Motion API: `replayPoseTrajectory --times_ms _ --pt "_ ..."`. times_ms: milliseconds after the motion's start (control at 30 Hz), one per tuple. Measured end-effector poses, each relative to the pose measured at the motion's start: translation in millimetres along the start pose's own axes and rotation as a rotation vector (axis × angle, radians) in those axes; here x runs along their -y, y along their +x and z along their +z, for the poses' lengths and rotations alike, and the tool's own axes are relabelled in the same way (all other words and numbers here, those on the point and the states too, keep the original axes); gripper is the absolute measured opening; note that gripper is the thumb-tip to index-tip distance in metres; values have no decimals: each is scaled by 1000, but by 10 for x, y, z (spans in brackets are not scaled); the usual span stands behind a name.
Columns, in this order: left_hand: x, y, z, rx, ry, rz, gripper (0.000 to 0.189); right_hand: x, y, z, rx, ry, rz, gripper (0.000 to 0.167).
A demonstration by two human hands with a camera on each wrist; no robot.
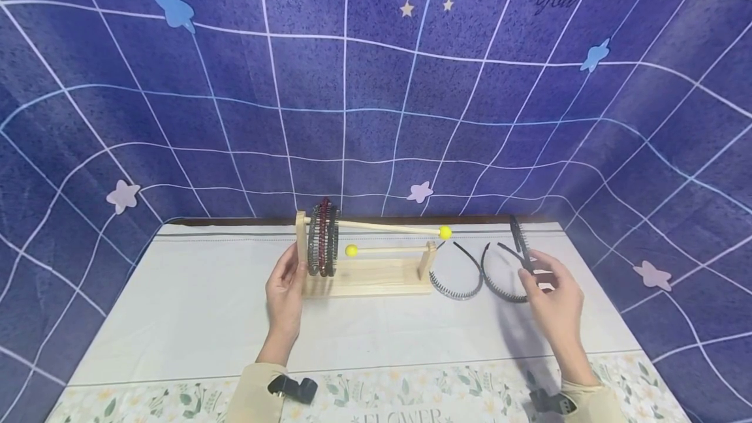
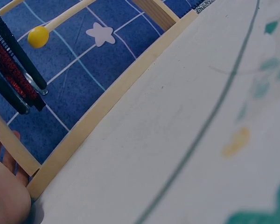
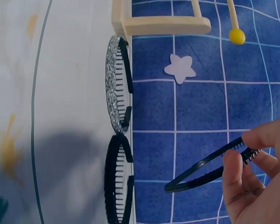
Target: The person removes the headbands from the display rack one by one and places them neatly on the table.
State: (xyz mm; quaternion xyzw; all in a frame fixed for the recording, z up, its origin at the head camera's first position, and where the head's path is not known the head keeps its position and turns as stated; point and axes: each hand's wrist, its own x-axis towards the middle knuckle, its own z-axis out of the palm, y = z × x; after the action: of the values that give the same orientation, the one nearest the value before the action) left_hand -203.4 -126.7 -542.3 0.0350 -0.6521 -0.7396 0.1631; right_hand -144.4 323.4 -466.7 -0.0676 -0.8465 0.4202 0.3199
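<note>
A wooden stand (image 1: 370, 287) has two posts, each bearing a rod tipped with a yellow ball (image 1: 445, 232). Several toothed headbands (image 1: 324, 247), dark ones and a red one, hang on the upper rod close to the left post. My left hand (image 1: 284, 296) grips that post, thumb in front and fingers behind. Raised above the table at the right, a black toothed headband (image 3: 196, 186) is pinched between the thumb and fingers of my right hand (image 1: 557, 289). Below it on the table lie a silver glittery headband (image 3: 113, 84) and another black headband (image 3: 113, 179).
A white cloth (image 1: 200, 305) with a floral front border covers the table. Behind it and at both sides hangs a blue curtain (image 1: 376, 136) with a grid and stars. The silver headband lies right beside the stand's right end.
</note>
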Motion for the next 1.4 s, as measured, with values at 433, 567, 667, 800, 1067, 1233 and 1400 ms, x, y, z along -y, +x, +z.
replayPoseTrajectory --times_ms 433,567,667,800,1067,1233,1400 --pt "19 7 1 -11 0 8 48 -57 -22 -103 -6 8 149 27" --pt "13 3 4 -16 -7 5 47 -105 -27 -122 -19 -23 160 27" --pt "9 1 5 -18 -5 4 48 -151 -26 -146 -26 -46 140 27" --pt "12 3 3 -12 -1 6 48 -209 -31 -193 -27 -45 115 29" --pt "23 5 -3 -13 -1 14 48 -354 -37 -278 6 13 155 36" --pt "28 2 -4 -8 1 17 48 -438 -65 -330 30 42 177 38" --pt "28 5 0 -9 -3 13 48 -524 -53 -420 62 -11 144 39"
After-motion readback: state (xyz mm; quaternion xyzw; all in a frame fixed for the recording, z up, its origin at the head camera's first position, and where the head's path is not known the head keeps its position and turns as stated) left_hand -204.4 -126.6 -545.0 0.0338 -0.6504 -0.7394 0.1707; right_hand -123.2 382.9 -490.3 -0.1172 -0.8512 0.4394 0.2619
